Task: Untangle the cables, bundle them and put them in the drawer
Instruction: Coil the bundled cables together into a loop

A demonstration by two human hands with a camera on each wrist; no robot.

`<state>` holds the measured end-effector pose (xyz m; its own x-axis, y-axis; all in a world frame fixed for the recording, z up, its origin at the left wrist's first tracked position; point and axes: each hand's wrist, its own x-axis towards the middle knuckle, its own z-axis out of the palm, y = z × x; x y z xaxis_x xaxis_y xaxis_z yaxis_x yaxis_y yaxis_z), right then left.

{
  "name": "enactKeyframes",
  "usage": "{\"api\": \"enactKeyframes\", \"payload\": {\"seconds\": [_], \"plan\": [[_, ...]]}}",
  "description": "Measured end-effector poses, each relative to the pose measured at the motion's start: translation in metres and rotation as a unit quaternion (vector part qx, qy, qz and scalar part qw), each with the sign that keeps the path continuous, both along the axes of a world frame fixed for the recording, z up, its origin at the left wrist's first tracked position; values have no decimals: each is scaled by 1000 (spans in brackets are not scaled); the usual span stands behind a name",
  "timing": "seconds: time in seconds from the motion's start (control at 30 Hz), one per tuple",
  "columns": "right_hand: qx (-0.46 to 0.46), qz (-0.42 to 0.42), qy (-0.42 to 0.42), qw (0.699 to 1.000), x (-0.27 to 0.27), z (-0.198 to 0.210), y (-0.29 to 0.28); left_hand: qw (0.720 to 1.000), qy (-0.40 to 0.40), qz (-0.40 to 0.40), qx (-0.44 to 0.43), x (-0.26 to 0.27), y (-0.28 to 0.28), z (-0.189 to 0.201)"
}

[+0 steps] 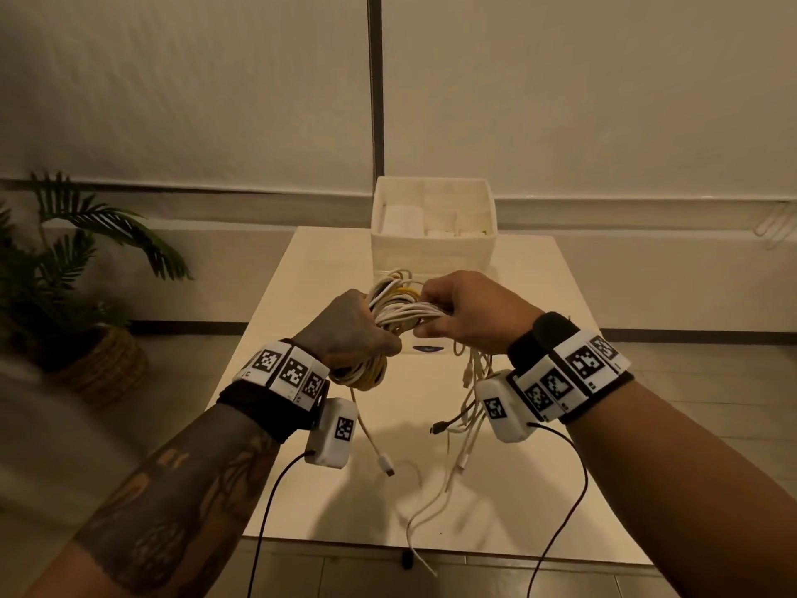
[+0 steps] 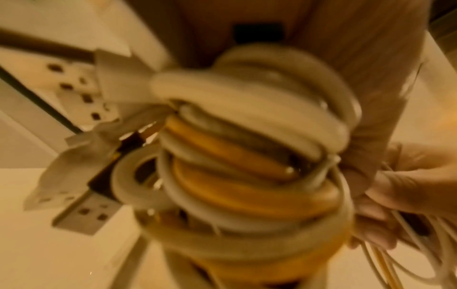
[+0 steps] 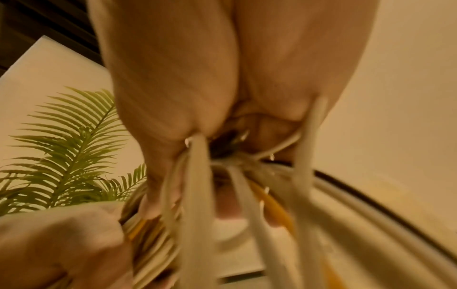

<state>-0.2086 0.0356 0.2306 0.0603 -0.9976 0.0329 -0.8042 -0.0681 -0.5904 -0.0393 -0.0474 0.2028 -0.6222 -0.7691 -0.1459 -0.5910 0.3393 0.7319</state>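
Left hand (image 1: 345,328), right hand (image 1: 465,315) grip cable bundle (image 1: 396,310); USB plug (image 2: 84,213) visible only from left wrist.

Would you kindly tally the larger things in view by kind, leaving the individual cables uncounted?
Hands: 2, the left hand and the right hand
Cable bundle: 1
Box: 1
Table: 1
Plant: 1
Total: 6

Potted palm (image 1: 86,261) on floor left of white table (image 1: 539,425)
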Motion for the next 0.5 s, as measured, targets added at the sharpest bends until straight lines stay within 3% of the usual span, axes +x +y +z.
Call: {"api": "enactKeyframes", "payload": {"seconds": [0.27, 0.5], "plan": [[-24, -12, -13, 1000, -9, -8, -1, 999, -19, -16, 42, 14, -11, 4], [-78, -46, -77, 993, -4, -18, -12, 984, 56, -10, 171, 18, -2, -1]]}}
